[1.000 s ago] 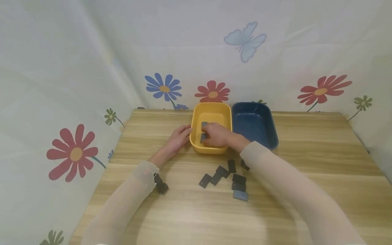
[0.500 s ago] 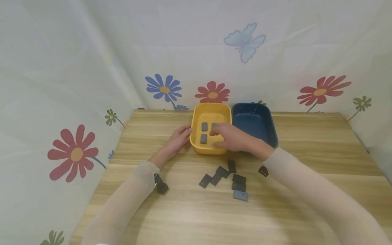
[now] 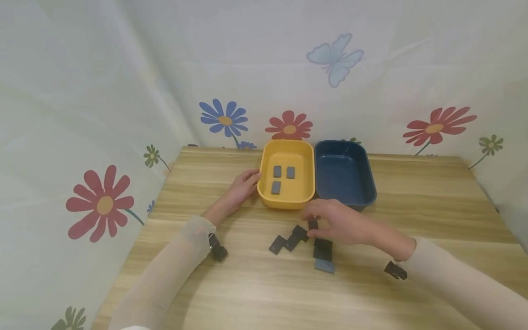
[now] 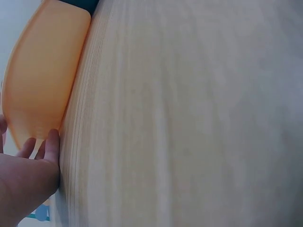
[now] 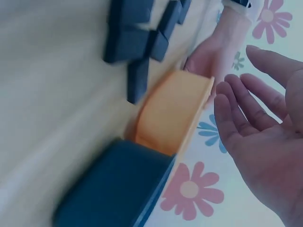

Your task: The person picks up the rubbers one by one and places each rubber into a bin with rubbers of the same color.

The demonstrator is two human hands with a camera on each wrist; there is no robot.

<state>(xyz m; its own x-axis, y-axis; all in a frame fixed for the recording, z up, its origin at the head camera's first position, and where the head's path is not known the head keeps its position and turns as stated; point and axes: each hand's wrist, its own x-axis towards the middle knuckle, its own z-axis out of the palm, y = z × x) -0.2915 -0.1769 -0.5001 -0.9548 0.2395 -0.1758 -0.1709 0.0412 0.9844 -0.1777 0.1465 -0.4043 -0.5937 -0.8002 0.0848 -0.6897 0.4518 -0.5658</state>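
Observation:
My left hand rests at the left wall of a yellow bin; in the left wrist view its fingertips touch the bin's outer side. Inside that bin lie grey rectangular tiles, one in front of two more. Over the table my right hand hovers above a dark tile, thumb and fingers apart. Nothing shows between its fingers in the right wrist view. Several dark tiles are scattered nearby, some touching, and a blue-grey tile lies at their front. The right hand partly covers some tiles.
A dark blue bin stands against the yellow one on its right, with no tiles visible inside. Both sit toward the back of the wooden table, near a flowered cloth backdrop. Black straps with small devices are on the wrists.
My right hand has left the yellow bin, where three grey tiles now show fully, and has moved forward and right over the dark tiles. The left hand stays at the bin.

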